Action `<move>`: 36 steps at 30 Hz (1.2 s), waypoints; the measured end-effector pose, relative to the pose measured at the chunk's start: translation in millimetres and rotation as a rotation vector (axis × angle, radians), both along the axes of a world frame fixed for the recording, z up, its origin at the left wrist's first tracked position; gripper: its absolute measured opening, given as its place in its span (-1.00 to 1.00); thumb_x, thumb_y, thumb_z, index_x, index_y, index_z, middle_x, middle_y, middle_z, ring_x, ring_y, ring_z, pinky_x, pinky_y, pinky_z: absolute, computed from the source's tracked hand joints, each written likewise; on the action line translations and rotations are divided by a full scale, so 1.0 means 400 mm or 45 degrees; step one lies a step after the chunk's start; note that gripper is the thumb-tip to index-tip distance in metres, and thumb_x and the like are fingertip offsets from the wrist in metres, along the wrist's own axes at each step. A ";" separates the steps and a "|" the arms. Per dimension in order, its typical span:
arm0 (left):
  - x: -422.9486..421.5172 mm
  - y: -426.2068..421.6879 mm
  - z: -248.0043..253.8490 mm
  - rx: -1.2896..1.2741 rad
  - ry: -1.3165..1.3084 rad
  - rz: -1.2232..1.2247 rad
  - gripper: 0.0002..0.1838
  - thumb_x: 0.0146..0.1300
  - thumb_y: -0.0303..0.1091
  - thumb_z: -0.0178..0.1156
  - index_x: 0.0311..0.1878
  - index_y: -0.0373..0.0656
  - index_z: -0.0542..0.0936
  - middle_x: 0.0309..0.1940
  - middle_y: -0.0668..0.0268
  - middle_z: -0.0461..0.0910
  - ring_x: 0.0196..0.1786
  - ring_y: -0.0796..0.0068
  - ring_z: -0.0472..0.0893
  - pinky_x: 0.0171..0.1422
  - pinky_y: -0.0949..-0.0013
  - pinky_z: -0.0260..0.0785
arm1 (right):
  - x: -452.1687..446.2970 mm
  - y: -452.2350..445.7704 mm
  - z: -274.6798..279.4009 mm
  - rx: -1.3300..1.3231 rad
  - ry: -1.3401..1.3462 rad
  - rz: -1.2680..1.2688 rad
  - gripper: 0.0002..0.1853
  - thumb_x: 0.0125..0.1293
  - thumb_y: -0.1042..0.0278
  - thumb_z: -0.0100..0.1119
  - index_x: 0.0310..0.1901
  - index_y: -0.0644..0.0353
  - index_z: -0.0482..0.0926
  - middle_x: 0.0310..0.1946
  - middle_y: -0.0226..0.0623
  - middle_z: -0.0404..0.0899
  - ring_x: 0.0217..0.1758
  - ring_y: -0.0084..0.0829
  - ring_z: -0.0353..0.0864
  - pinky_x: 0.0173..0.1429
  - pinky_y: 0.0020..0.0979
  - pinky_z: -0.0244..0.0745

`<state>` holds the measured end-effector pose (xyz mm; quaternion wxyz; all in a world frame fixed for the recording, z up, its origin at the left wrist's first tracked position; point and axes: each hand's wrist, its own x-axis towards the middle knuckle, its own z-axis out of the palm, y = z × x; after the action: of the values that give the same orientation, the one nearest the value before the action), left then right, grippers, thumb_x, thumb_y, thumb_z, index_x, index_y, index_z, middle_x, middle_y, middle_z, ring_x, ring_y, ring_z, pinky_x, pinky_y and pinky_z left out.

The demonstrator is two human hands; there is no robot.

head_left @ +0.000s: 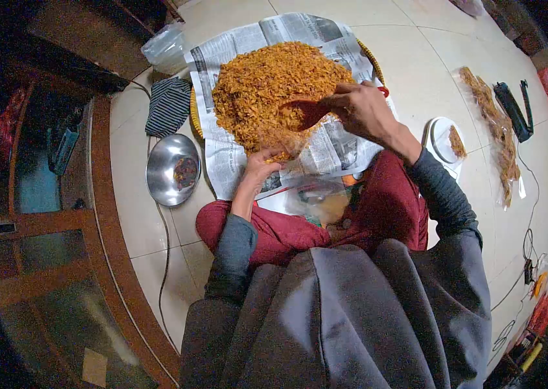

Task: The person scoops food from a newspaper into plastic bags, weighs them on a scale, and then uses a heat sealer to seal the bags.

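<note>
A large heap of orange-brown fried flakes (274,78) lies on newspaper sheets (222,162) spread over a round tray with a yellow woven rim (195,115). My right hand (358,110) is closed round a red spoon (309,113), whose bowl dips into the heap's lower right part. At the heap's bottom edge, my left hand (264,167) holds the top of a clear plastic bag with some flakes at its mouth. The bag's outline is hard to make out.
To the left are a steel bowl (173,170) with dark bits, a striped cloth (169,107) and plastic bags (165,48). On the right stand a white scale (443,141) bearing a small packet, filled packets (491,123) and a black sealer-like device (513,110). Cables cross the floor.
</note>
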<state>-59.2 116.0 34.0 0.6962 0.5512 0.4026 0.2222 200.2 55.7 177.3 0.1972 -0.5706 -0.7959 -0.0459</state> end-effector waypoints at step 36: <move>-0.014 0.087 0.035 -0.123 0.086 -0.006 -0.54 -0.21 -0.73 -0.04 -0.10 -0.37 0.45 -0.27 0.14 0.51 -0.44 0.47 0.54 -0.34 0.55 0.42 | -0.017 0.010 -0.007 -0.286 0.428 -0.148 -0.76 0.03 0.34 0.08 -0.24 0.20 0.54 -0.42 -0.22 0.54 -0.41 -0.29 0.53 -0.32 -0.38 0.41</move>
<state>-64.7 150.7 47.9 0.7086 0.5251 0.4347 0.1821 193.5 59.9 174.5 0.2592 -0.6337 -0.7176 0.1277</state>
